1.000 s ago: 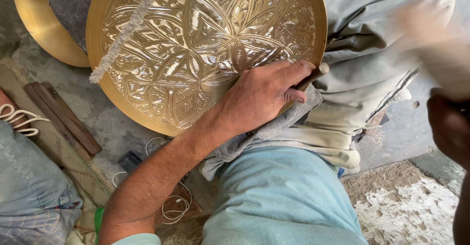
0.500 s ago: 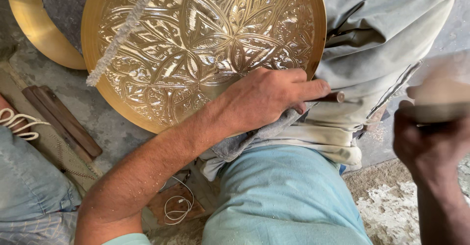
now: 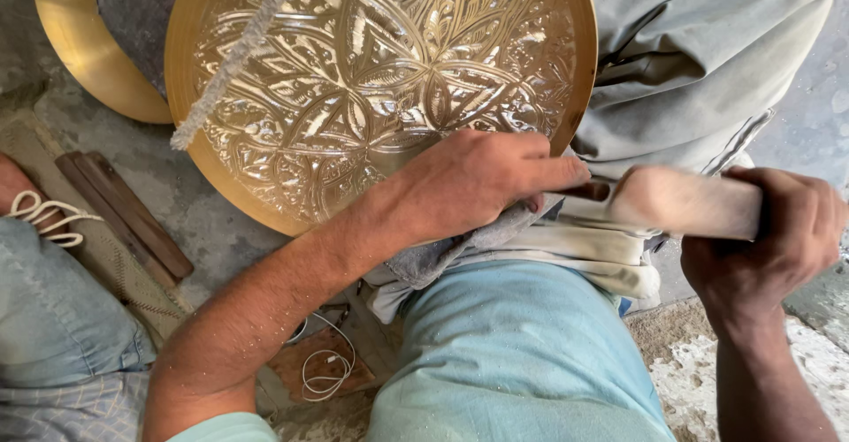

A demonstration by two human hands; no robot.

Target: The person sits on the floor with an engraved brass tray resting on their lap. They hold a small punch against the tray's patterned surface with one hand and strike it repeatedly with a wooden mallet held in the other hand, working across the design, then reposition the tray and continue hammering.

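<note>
A: Where was the round engraved brass tray (image 3: 354, 80)?

B: Propped against the knee. The left hand (image 3: 469, 181) pinched a thin dark chisel (image 3: 591, 191) at its rim.

A: And the right?

B: The right hand (image 3: 778, 230), clenched on a pale wooden mallet (image 3: 685, 201), had swung in from a second earlier; its head met the chisel.

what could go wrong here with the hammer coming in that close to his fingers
The wooden mallet in the right hand is blurred, right by the left hand, which pinches a thin dark tool. A slightly off blow would likely hit the fingertips. The engraved brass tray rests tilted on a cloth-covered lap, held only by that hand, so it may shift and the tool could skid across the pattern.
</note>
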